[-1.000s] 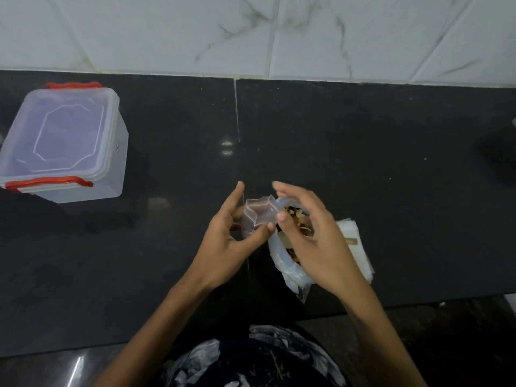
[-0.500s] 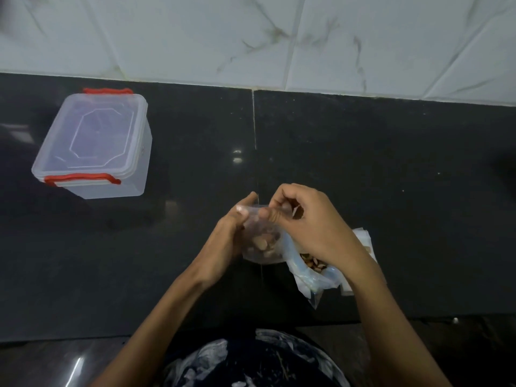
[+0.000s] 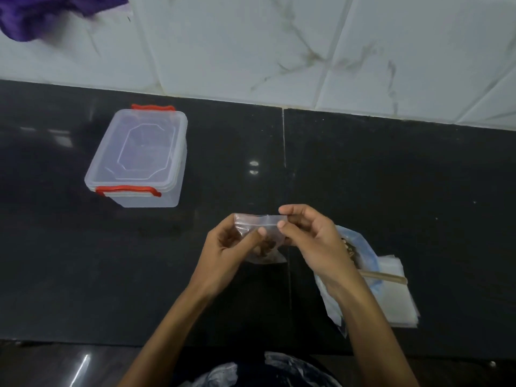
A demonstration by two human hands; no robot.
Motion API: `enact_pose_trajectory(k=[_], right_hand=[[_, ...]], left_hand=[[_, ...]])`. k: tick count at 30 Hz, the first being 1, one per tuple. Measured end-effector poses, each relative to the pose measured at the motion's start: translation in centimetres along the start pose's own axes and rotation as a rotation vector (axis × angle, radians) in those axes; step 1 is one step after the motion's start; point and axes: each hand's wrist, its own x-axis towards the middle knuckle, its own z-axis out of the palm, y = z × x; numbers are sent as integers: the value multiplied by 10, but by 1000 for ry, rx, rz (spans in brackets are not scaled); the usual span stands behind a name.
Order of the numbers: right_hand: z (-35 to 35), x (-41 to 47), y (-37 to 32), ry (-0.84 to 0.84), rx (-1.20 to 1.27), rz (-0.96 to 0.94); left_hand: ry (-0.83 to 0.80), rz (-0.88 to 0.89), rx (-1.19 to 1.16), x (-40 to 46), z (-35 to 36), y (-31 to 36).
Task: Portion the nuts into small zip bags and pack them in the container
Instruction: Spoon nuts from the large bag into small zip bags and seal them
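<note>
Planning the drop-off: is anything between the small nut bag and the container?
Only the clear lid, shut on the red-handled clear plastic container. The black countertop between it and the small clear zip bag shows nothing.

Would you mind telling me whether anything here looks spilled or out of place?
Nothing stands out: no nuts lie loose on the counter, the container sits closed, and both hands pinch the small zip bag.
</note>
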Motion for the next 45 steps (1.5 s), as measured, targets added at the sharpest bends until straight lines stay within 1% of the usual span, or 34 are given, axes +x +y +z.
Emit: enact_pose_trajectory(k=[3,8,11,15,17,19,23,27,29,31,35,36,40,43,45], right_hand=[[12,-1,-2,-6,-19,-47],[27,0,-6,-68,-2,-95],[36,1,-2,-59,-7,-85],[45,1,1,-49,45,1],[48,0,1,-108,21,44],[52,-4,3,-144,-15,39],[62,-11,4,-35,27,-25],[67,-16,2,91,158,16],[66,-18,3,128,181,24],[63,-18,4,125,154,28],[60,-18,7,32,118,113],[61,-18,8,35,112,109],[64,-15,5,130,168,57],[64,-8,4,176,228,81],[65,-1,6,182,181,79]], left_hand=[[49,-4,-39,3,-6,6],[107,-190,-247,3,-13,6],[103,-235,-221,0,-18,7],[161,-217,-207,-5,-24,11],[204,-223,-175,-6,-27,13],[193,-241,-158,-7,-30,16],[132,-297,-172,-12,-34,18],[112,-252,-148,-17,-30,16],[122,-233,-127,-18,-28,15],[141,-224,-99,-18,-28,16],[139,-202,33,-12,-32,19],[138,-190,58,-12,-31,20],[118,-134,86,-10,-23,19],[119,-191,87,-8,-20,19],[133,-196,153,-3,-21,16]])
